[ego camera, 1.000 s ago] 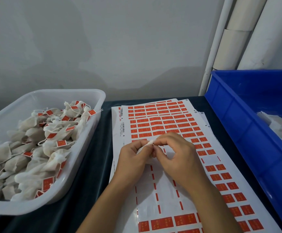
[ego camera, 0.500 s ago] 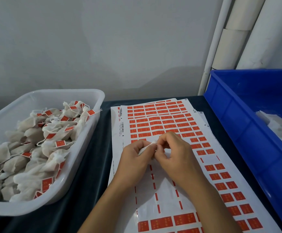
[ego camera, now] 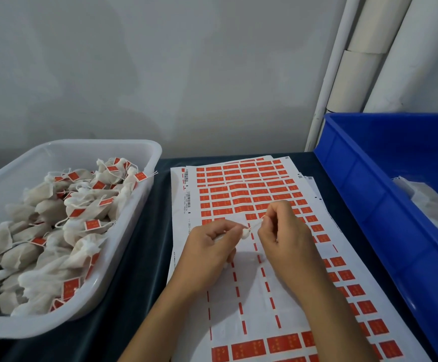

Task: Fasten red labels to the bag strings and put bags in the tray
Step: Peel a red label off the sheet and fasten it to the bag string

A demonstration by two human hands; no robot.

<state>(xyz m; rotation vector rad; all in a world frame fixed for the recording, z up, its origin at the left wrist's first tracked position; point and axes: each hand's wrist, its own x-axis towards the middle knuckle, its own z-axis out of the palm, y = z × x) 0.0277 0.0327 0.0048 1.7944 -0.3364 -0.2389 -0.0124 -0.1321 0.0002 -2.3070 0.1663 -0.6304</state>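
Hands over label sheets (ego camera: 251, 194), L hand (ego camera: 207, 246) gripping bag (ego camera: 245, 233), R hand (ego camera: 283, 231) pinching string (ego camera: 256, 224)

A dark table (ego camera: 144, 257) with a cloth-like surface runs up to a plain grey-white wall (ego camera: 186, 74). In the right corner stand white pipes (ego camera: 385, 61), one thin, the others thick and jointed. A blue plastic crate (ego camera: 369, 205) sits at the table's right edge, holding crumpled white material (ego camera: 427, 199) inside.

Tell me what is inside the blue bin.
The blue bin shows white bags against its right side. The frame edge cuts off the rest, so their number is unknown.
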